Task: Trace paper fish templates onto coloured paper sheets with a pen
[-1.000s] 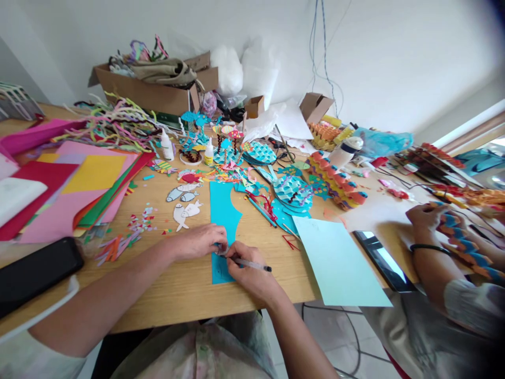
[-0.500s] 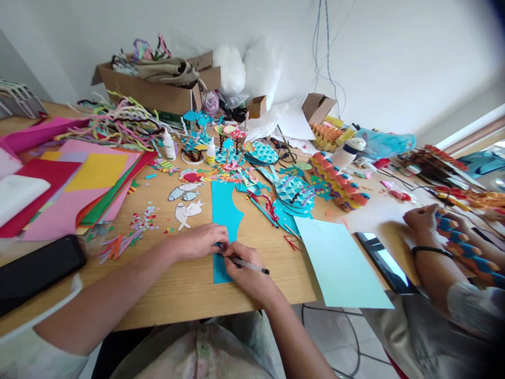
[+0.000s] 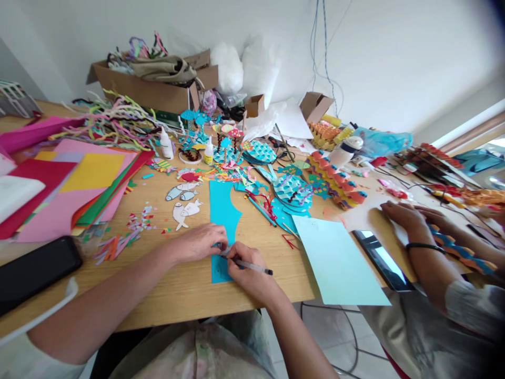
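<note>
A strip of bright blue paper (image 3: 224, 202) lies lengthwise in front of me, with a curved cut along its right edge. My right hand (image 3: 249, 268) is closed around a pen (image 3: 254, 267) with a clear barrel and a black end, its tip hidden by the fingers. From the left, my left hand (image 3: 203, 243) rests on the strip with curled fingers. A small greyish piece shows between the two hands, too covered to identify. Faint drawn lines mark the lower end of the strip. Beyond my left hand lie several white paper fish (image 3: 192, 208).
Stacked coloured sheets (image 3: 98, 171) and a black phone (image 3: 37, 273) are at left. Glue bottles (image 3: 166, 145) stand behind. A pale green sheet (image 3: 341, 263) overhangs the front edge, beside another phone (image 3: 382, 260). A co-worker's hands (image 3: 410, 221) are at far right.
My hands stay almost in place, the pen barely shifting. At right, the co-worker's hands have moved left and lower onto the table, with the orange and blue piece now lying flatter beneath the arms.
</note>
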`<state>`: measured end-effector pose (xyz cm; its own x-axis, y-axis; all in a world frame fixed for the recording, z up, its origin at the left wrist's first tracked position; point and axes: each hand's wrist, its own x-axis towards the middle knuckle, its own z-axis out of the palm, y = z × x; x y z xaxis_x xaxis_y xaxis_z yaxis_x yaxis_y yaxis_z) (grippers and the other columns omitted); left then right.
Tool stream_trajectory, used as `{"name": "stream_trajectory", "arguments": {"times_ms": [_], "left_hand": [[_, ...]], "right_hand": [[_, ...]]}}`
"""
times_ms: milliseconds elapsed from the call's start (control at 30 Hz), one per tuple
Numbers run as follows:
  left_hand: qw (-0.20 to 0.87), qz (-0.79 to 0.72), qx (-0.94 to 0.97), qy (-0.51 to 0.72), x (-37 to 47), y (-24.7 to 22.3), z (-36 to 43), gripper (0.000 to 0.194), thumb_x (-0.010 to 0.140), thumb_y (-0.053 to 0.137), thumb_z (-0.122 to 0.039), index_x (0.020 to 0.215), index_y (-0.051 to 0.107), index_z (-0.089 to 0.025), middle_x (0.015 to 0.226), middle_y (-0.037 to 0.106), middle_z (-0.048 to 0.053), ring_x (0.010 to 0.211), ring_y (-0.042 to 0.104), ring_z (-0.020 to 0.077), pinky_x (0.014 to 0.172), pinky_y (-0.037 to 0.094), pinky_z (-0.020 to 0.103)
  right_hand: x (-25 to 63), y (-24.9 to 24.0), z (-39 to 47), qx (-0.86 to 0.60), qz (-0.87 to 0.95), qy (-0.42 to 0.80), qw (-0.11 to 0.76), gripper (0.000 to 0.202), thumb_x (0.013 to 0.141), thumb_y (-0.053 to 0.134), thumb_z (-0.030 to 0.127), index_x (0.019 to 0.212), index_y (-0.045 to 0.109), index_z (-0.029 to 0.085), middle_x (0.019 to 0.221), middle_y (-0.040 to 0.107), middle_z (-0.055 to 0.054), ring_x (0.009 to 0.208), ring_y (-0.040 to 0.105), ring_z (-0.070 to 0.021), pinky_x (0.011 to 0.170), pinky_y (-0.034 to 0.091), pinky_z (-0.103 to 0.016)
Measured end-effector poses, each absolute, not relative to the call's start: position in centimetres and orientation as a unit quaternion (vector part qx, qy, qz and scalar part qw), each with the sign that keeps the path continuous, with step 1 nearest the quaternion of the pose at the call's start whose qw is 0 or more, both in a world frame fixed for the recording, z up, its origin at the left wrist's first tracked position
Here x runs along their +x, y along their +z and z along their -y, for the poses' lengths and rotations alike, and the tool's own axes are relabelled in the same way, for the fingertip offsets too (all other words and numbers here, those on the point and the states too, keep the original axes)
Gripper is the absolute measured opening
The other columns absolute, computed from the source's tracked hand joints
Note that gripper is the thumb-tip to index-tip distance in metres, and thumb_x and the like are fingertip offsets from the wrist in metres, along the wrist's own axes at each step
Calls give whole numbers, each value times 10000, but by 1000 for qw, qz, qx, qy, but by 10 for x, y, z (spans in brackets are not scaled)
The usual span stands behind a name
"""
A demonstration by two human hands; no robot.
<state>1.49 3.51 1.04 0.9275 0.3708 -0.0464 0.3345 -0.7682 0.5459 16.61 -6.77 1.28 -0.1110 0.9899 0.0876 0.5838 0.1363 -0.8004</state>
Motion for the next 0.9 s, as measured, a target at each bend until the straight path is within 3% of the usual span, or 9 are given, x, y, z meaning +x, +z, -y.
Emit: {"name": "stream_trajectory", "arguments": {"times_ms": [900], "left_hand": [[266,-219,938,43,19,1,-30,6,800,609,-190,804,607,-195,832,543,-1,846,504,171,725,354,271]], "right_hand": [[171,15,68,-621,614,343,345,124,645,454,78,620,503,190,549,496,51,477,426,-84,463,316,-180]]}}
